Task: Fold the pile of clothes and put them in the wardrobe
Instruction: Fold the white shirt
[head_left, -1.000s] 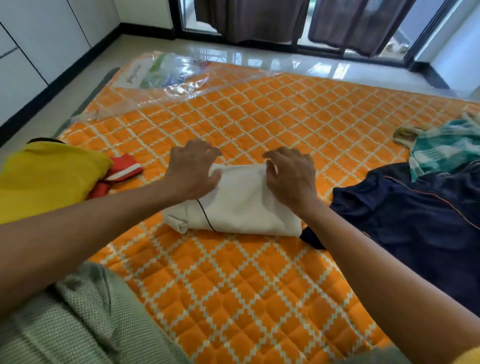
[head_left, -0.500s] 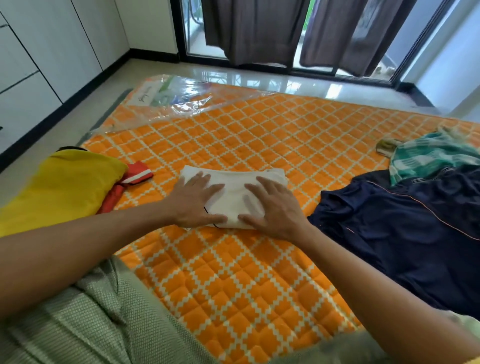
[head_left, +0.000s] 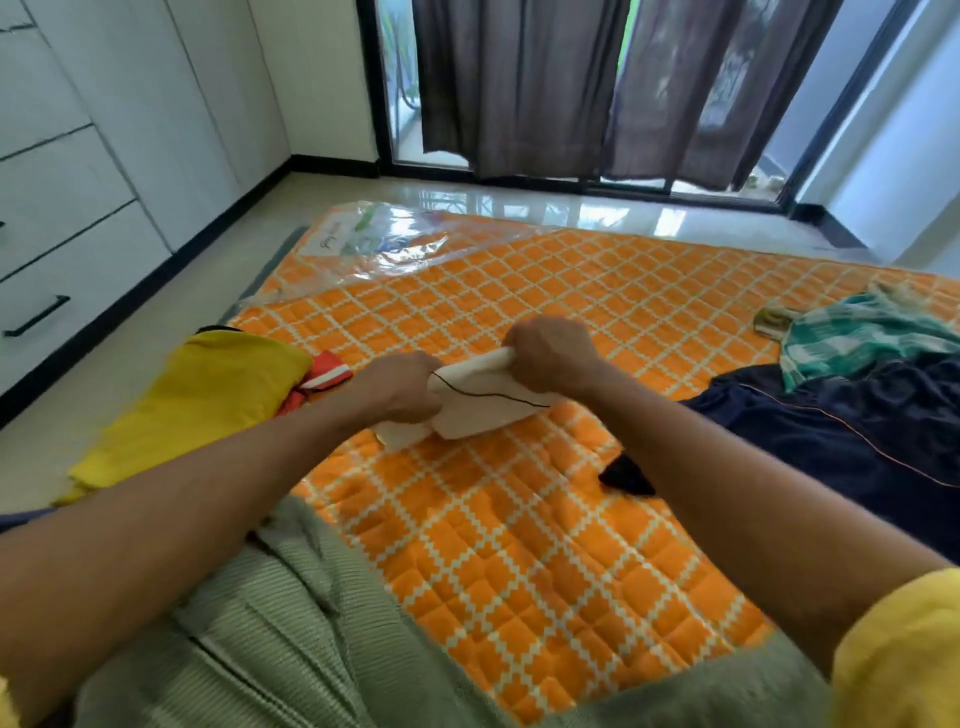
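I see both hands clenched on folded white garment (head_left: 483, 410): left hand (head_left: 400, 387) grips left end, right hand (head_left: 550, 358) grips rolled far edge at right. Garment raised at far edge, near edge low over orange quilted mat (head_left: 519, 519), mid-view; cannot tell if it touches mat. Thin dark seam line crosses it. Yellow garment (head_left: 208, 395) lies to left, red piece (head_left: 324, 376) tucked against it. Navy garment (head_left: 831, 426) spread at right, green checked cloth (head_left: 862, 338) beyond. White wardrobe drawers (head_left: 62, 208) along left wall. Clear plastic bag (head_left: 384, 239) at mat's far corner.
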